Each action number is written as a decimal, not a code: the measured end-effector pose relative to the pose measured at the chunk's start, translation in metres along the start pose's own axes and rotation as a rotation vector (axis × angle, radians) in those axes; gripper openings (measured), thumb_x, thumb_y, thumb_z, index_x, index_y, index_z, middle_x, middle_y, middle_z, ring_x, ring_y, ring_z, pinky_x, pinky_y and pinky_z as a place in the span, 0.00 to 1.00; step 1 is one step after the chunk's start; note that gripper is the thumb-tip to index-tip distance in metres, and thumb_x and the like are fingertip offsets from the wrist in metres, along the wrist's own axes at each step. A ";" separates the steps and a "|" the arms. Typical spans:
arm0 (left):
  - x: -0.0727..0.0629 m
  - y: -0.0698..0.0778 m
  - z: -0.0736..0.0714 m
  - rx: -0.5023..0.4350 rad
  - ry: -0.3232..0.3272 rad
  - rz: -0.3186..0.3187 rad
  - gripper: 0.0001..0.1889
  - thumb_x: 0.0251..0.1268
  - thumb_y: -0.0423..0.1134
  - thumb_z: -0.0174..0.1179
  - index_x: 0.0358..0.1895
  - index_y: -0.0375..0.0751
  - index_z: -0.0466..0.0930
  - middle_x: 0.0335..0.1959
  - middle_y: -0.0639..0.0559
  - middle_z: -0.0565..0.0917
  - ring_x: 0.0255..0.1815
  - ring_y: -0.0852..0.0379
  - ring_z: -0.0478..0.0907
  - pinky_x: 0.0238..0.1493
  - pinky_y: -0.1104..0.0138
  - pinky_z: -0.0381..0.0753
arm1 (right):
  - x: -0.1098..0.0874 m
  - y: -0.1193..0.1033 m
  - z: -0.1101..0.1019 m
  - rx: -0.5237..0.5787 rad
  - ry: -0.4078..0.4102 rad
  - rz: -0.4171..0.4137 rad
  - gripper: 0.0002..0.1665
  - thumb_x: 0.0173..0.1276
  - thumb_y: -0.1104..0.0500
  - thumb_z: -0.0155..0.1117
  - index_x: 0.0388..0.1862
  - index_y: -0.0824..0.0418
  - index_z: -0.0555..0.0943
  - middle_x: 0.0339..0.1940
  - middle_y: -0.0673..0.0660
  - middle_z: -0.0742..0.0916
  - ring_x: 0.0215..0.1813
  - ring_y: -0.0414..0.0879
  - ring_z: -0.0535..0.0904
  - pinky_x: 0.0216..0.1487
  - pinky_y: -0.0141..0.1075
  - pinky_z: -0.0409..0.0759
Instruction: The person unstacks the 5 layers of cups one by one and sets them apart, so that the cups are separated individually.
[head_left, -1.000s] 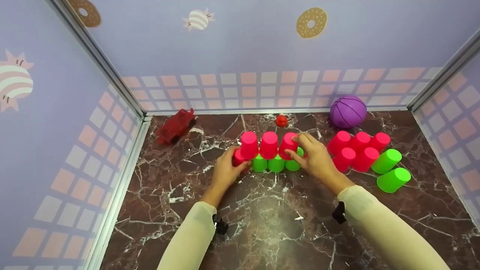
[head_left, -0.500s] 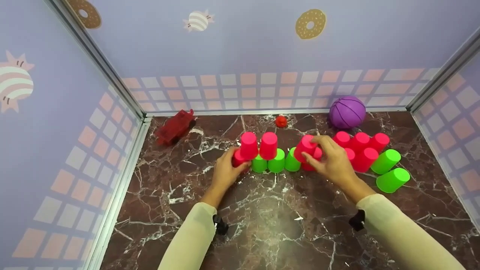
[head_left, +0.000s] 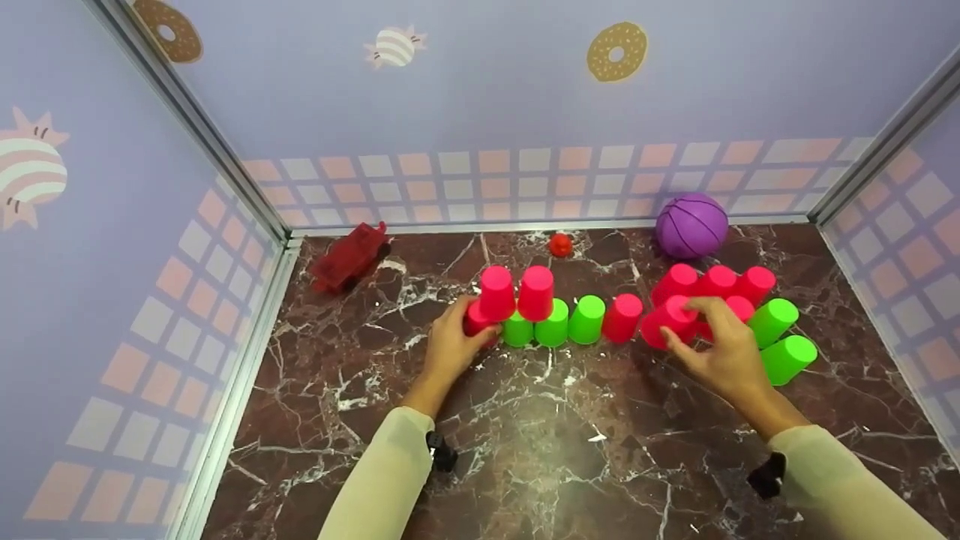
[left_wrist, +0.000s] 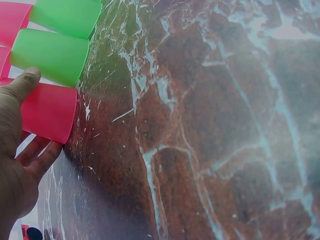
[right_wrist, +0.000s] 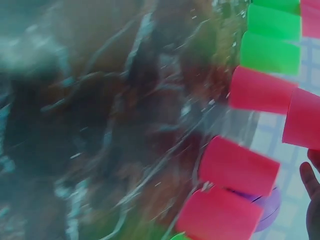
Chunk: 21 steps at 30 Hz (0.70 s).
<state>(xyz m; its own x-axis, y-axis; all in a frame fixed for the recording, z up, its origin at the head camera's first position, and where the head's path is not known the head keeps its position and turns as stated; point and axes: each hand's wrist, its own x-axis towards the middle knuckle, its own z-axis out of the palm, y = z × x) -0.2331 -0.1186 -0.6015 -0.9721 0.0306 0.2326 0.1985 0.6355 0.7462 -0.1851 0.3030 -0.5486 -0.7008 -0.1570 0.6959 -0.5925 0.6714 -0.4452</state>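
My left hand [head_left: 448, 341] grips an upside-down pink cup at the left end of a row; in the left wrist view its thumb and fingers lie around that pink cup [left_wrist: 50, 112]. Several green cups [head_left: 586, 321] follow in the row, with another pink cup [head_left: 622, 319] at its right end. Two pink cups [head_left: 536, 294] stand on top at the left. Away from the row, my right hand [head_left: 724, 352] holds a pink cup [head_left: 666, 324] by thumb and fingers; the right wrist view shows this held cup [right_wrist: 303, 120] raised off the table.
Several pink cups [head_left: 675, 283] and two green cups [head_left: 789, 360] stand upside down at the right. A purple ball [head_left: 691, 226], a small red object [head_left: 560, 245] and a dark red toy [head_left: 349, 259] lie near the back wall [head_left: 480, 90]. Side walls enclose the marbled table [head_left: 525, 450].
My right hand has lifted the third pink cup from the upper level and carried it right, toward the other cups. The row's right pink cup is now uncovered. My left hand stays put.
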 end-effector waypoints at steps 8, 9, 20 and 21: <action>-0.001 0.000 0.001 0.007 0.008 0.004 0.29 0.61 0.46 0.83 0.63 0.46 0.83 0.58 0.41 0.91 0.59 0.40 0.90 0.63 0.45 0.87 | -0.026 0.021 -0.025 -0.099 -0.012 -0.022 0.29 0.53 0.65 0.84 0.52 0.72 0.81 0.42 0.64 0.87 0.41 0.55 0.86 0.57 0.15 0.77; -0.001 -0.001 0.001 0.011 0.010 0.006 0.29 0.61 0.46 0.83 0.63 0.46 0.83 0.58 0.41 0.91 0.59 0.40 0.90 0.63 0.44 0.87 | -0.029 0.023 -0.028 -0.106 -0.015 -0.017 0.29 0.53 0.65 0.84 0.51 0.72 0.81 0.42 0.64 0.87 0.41 0.55 0.87 0.56 0.15 0.78; 0.000 -0.001 0.002 0.034 0.023 0.023 0.30 0.60 0.46 0.84 0.63 0.46 0.83 0.57 0.39 0.91 0.58 0.39 0.90 0.62 0.43 0.87 | -0.057 0.041 -0.045 -0.205 -0.060 0.125 0.31 0.55 0.68 0.82 0.54 0.76 0.78 0.45 0.71 0.84 0.43 0.61 0.84 0.52 0.20 0.71; 0.000 -0.001 0.002 0.034 0.023 0.024 0.30 0.60 0.46 0.84 0.63 0.45 0.83 0.57 0.39 0.91 0.58 0.39 0.90 0.62 0.43 0.87 | -0.058 0.041 -0.045 -0.221 -0.058 0.143 0.31 0.56 0.67 0.82 0.55 0.76 0.78 0.45 0.71 0.84 0.43 0.62 0.84 0.49 0.23 0.72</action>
<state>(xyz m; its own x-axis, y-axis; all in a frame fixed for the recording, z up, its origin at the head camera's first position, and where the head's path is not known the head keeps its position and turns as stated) -0.2334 -0.1174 -0.6037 -0.9639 0.0290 0.2648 0.2172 0.6610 0.7183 -0.1510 0.3726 -0.5816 -0.7966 -0.0858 0.5984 -0.3889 0.8306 -0.3985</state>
